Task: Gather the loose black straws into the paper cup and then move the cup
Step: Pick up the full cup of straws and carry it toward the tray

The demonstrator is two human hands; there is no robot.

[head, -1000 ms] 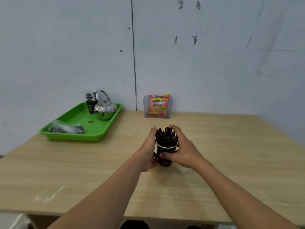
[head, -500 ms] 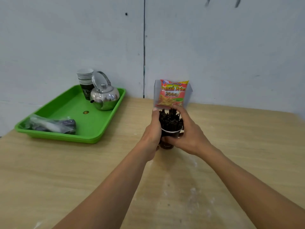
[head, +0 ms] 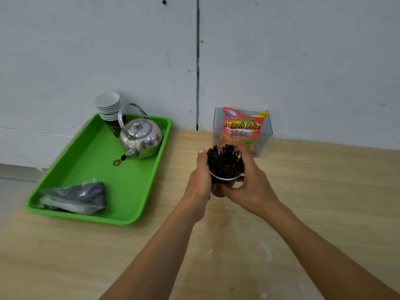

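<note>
Black straws (head: 224, 163) bristle from the dark paper cup (head: 225, 184) you clasp at a pale wooden table (head: 324, 202), your left hand (head: 198, 185) and right hand (head: 251, 187) both curled round its sides.

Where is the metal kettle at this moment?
In the head view, the kettle stands in the far right corner of the green tray, beside the cup stack, left of the straw cup.

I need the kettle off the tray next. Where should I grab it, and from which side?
Take the kettle by the top of its arched handle, coming from above. The handle stands raised over the lid, the body is round and smooth, and the cup stack sits close at its far left.
</note>
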